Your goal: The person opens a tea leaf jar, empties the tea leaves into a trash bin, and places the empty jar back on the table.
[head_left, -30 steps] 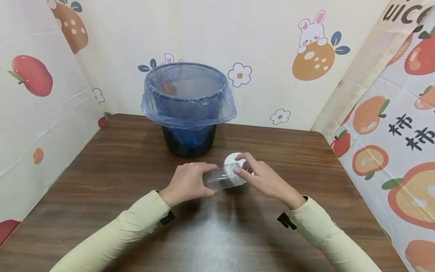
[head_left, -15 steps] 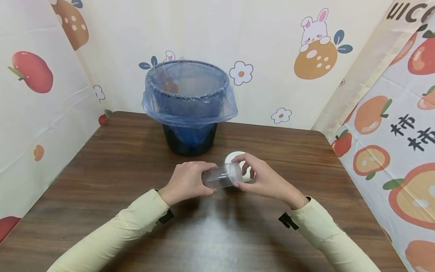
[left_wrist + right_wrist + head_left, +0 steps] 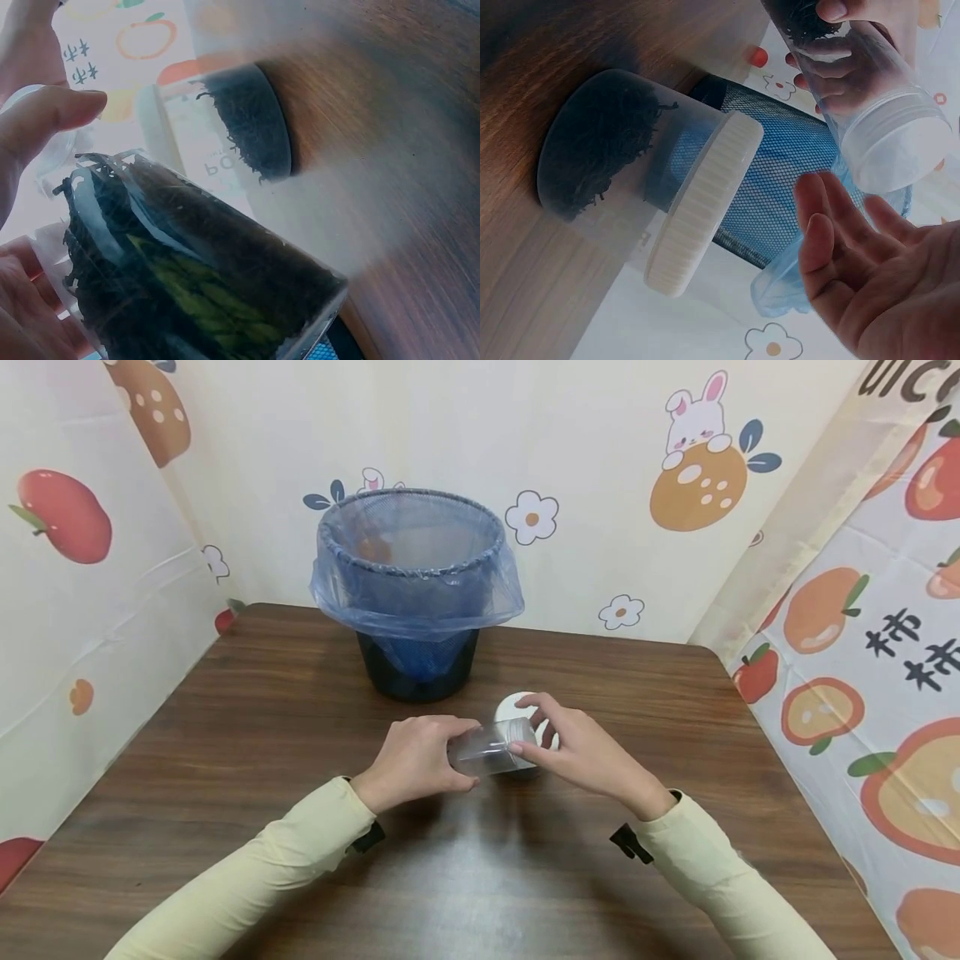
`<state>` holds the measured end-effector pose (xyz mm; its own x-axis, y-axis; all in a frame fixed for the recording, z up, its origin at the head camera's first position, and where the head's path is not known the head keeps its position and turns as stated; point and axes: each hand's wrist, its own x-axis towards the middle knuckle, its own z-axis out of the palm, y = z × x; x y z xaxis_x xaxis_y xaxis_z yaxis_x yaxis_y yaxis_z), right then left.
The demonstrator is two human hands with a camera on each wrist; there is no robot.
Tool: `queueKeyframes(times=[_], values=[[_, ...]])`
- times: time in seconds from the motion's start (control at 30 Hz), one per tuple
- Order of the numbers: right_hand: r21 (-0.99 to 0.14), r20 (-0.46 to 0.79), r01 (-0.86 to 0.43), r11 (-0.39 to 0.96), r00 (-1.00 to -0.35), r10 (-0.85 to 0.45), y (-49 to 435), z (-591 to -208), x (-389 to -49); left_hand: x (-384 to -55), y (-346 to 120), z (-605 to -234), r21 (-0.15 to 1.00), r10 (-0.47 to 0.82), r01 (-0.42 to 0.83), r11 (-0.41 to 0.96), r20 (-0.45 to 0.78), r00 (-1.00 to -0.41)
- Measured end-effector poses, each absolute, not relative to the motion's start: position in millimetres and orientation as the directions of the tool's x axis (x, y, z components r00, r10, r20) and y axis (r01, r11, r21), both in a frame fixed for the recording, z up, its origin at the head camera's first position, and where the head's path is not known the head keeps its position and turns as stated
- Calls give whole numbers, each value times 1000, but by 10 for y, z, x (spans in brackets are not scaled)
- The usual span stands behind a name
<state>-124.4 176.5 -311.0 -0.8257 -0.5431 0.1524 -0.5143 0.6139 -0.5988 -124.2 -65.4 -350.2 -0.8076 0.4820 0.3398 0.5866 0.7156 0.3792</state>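
Observation:
My left hand (image 3: 416,756) grips a clear cylindrical jar (image 3: 483,750), tilted nearly sideways over the table. Dark dried tea leaves (image 3: 172,247) fill its base end. A translucent cap (image 3: 900,142) covers its far end, facing my right hand (image 3: 581,752). In the right wrist view the right hand's fingers (image 3: 817,232) are loosely bent, with a gap between them and the cap. Just behind stands a second, wider jar (image 3: 607,150), with a ribbed white lid (image 3: 705,202) and dark leaves inside; in the head view the held jar and right hand partly hide it.
A black mesh bin (image 3: 420,681) lined with a blue plastic bag (image 3: 416,602) stands at the back of the brown wooden table (image 3: 247,718). Printed cloth curtains (image 3: 585,443) surround the table at the back and sides.
Half a second ago the right hand's fingers were around the cap; now they have loosened and drawn back from it. The left hand and its jar stay nearly in place.

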Motion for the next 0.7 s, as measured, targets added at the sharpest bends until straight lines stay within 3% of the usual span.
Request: queueKeyframes(times=[0.17,0.5,0.7], values=[[-577,144,-551,603,-795,-589,1750,-3119,-1274,-1244,-657,-3494,372,487,590,716,339,-805],[-569,273,-701,429,-654,-706,1775,-3149,-1289,-1247,-676,-3503,374,485,584,720,330,-810],[-518,320,-758,396,-601,-732,1791,-3159,-1306,-1255,-682,-3497,378,485,579,722,320,-814]])
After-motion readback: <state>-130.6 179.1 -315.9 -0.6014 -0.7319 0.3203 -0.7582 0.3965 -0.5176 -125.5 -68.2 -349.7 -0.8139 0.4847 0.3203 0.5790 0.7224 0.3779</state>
